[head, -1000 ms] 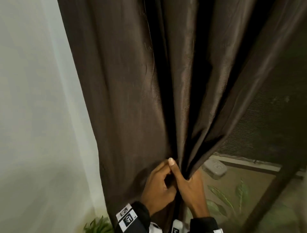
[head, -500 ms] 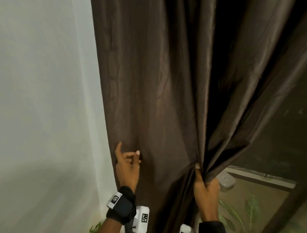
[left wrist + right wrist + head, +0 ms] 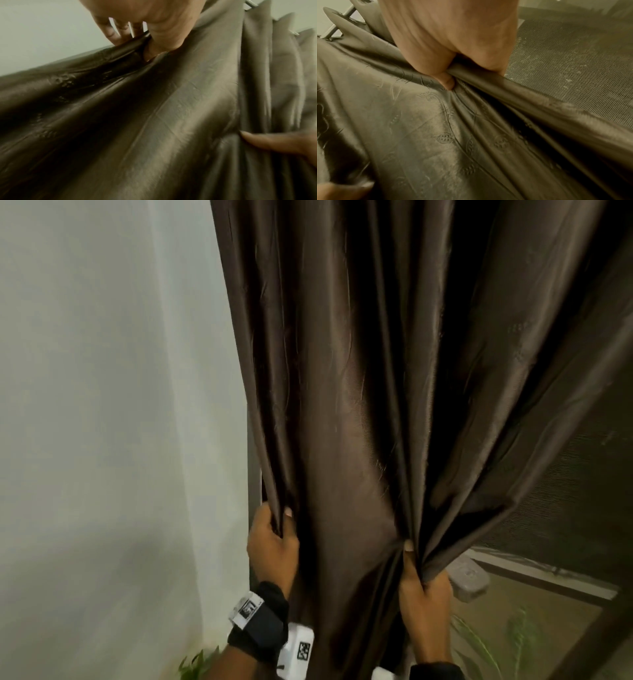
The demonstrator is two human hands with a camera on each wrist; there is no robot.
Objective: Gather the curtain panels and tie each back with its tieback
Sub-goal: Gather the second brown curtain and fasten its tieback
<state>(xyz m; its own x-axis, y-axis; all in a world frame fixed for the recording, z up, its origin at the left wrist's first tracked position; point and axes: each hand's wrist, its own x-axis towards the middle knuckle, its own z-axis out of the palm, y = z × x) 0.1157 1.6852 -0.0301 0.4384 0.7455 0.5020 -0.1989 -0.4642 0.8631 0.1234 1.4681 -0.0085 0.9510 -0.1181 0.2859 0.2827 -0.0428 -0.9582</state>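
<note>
A dark brown satin curtain panel [image 3: 359, 405] hangs in folds beside a pale wall. My left hand [image 3: 274, 529] grips the panel's left edge folds, thumb in front and fingers behind; in the left wrist view my left hand [image 3: 145, 44] pinches that edge of the curtain panel [image 3: 154, 121]. My right hand [image 3: 421, 580] grips a bunch of folds at the panel's right edge, also seen as my right hand [image 3: 452, 70] clenched on the embossed curtain panel [image 3: 428, 135]. No tieback shows in any view.
A pale wall [image 3: 102, 440] stands to the left. Behind the curtain on the right is a dark mesh window screen [image 3: 582, 491] with a sill [image 3: 548, 580] and a grey box [image 3: 469, 577]. Green plant leaves [image 3: 513, 642] show below. The curtain rod [image 3: 337, 28] shows in the right wrist view.
My left hand moved left from flat on the fabric to the panel's left edge and took hold of it. The right hand kept its grip on the right folds.
</note>
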